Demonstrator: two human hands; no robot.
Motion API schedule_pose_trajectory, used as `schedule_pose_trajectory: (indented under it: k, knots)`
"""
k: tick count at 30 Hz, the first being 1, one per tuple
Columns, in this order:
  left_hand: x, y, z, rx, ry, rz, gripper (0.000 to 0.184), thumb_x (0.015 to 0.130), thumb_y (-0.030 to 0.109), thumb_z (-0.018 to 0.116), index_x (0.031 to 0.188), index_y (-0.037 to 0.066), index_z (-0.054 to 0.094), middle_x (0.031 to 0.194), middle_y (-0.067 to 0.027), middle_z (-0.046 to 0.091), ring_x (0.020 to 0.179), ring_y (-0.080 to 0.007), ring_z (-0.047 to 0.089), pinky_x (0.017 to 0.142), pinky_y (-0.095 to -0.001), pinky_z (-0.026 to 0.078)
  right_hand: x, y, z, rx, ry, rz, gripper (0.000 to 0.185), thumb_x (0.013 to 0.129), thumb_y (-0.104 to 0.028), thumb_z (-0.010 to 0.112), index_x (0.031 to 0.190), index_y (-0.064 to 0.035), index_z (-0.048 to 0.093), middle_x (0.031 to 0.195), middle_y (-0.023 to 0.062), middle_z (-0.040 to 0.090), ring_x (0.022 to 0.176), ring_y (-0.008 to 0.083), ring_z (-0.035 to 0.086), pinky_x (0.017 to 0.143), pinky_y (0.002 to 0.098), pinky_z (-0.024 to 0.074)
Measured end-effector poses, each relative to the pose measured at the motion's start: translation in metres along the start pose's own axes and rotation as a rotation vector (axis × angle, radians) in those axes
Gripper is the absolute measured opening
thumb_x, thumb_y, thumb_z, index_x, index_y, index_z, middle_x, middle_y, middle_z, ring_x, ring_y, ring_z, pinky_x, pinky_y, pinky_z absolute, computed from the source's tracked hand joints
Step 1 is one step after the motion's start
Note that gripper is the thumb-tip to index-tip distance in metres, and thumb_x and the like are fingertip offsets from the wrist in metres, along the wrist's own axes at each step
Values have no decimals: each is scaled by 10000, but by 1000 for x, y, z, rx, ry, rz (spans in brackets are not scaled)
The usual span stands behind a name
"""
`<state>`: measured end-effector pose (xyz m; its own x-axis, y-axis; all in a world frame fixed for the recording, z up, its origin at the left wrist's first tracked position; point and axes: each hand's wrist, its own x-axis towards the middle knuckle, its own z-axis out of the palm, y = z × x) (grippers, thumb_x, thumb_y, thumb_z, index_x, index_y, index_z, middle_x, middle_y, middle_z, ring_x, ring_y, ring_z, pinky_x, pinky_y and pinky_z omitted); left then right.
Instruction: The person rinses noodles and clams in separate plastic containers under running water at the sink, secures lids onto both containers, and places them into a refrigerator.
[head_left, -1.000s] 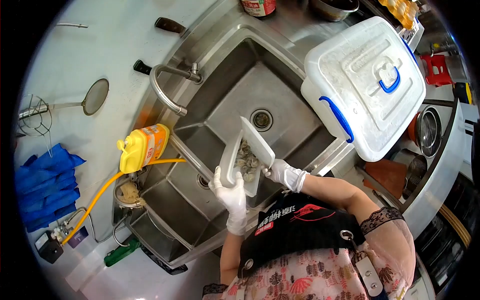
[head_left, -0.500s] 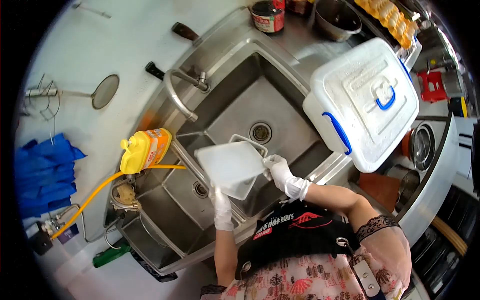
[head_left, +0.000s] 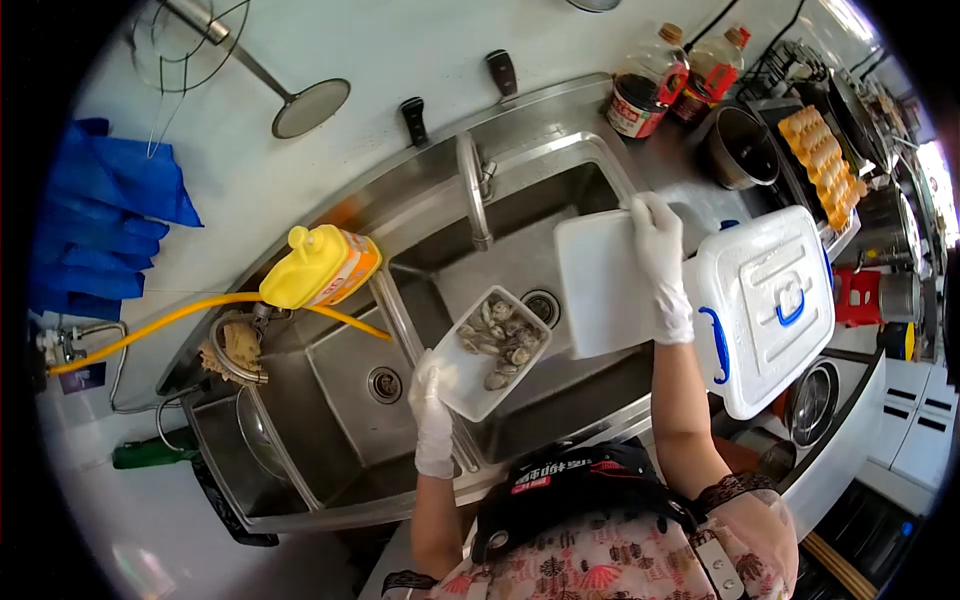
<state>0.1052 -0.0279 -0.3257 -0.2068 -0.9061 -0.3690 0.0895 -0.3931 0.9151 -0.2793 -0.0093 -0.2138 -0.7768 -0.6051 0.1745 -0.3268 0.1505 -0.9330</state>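
Observation:
My left hand (head_left: pixel 433 400), in a white glove, grips the left edge of a clear plastic container (head_left: pixel 478 398) over the sink. Grey shellfish pieces (head_left: pixel 502 338) lie inside it, mostly toward its far and right side. The gloved right hand (head_left: pixel 660 255) is closed on the far right edge of a flat white lid (head_left: pixel 603 285). That lid is apart from the container, over the sink's right side.
A steel faucet (head_left: pixel 473 190) stands behind the sink (head_left: pixel 400 275). To the left is a yellow bottle (head_left: pixel 322 267) with a yellow hose (head_left: pixel 185 318). A large lidded bin (head_left: pixel 765 310) sits at right, near a metal pot (head_left: pixel 742 150) and an egg tray (head_left: pixel 822 165).
The lid has moved off the container to the right with my right hand, uncovering the shellfish. The view has shifted, so more bottles and the egg tray show.

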Motion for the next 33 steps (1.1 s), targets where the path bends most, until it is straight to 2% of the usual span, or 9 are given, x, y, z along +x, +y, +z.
schedule_pose_trajectory:
  k: [3,8,11,16,19,20,25,30,33]
  knots:
    - [5,25,-3,-209,10,-127,403,960,235,449,1278,-13,440,1188,-134,549,1050,-223,559,918,-342,459,32,1,55,-340,-176,-136,206,867,-213,571,940,-40,655,760,172,641,714,298,632,642,373,479]
    - [28,36,12,-283,-3,-173,436,995,344,345,1263,15,444,1159,-89,550,1030,-202,551,918,-345,445,82,6,151,-840,-631,-421,426,872,-155,501,1295,-173,453,951,155,638,845,317,642,703,420,516]
    - [47,43,31,-364,-21,-95,373,980,261,423,1217,-18,495,1120,-86,574,993,-167,557,889,-307,449,97,-1,174,-1150,-764,-476,479,857,-90,484,1319,-189,408,1001,140,616,858,306,648,697,414,529]
    - [69,49,40,-195,-36,-10,347,968,204,437,1214,-31,505,1131,-88,575,1027,-156,543,910,-289,423,100,28,176,-1028,-620,-728,143,828,-99,510,958,-69,561,866,122,616,700,284,661,587,389,534]
    - [76,48,40,-177,-52,49,344,960,181,442,1221,-35,504,1142,-89,572,1044,-156,535,925,-287,411,87,49,160,-1031,-536,-791,136,813,-129,532,936,-75,555,774,112,615,637,267,651,523,384,518]
    - [77,46,39,-199,-32,33,345,958,180,451,1222,-35,505,1149,-91,571,1046,-160,537,923,-290,415,81,66,157,-969,-451,-839,232,819,-155,529,1036,-85,572,701,109,613,574,259,633,468,384,496]
    - [78,32,35,-196,51,-11,356,949,182,482,1232,-34,504,1161,-95,573,1041,-173,547,916,-295,430,62,101,146,-1032,-561,-645,402,887,-201,475,1274,-94,490,719,131,627,611,286,631,512,403,496]
    - [74,25,31,-150,50,-60,366,938,182,513,1237,-28,504,1147,-95,583,1026,-174,559,908,-297,444,25,96,127,-500,-335,-368,310,870,-271,530,1116,-101,612,862,170,654,736,357,627,660,429,505]
    - [67,19,26,-201,42,-70,368,938,183,514,1239,-28,503,1144,-94,584,1015,-173,563,902,-296,450,-14,91,92,-463,-596,-37,278,847,-277,581,998,-59,665,888,212,642,815,365,625,721,399,500]
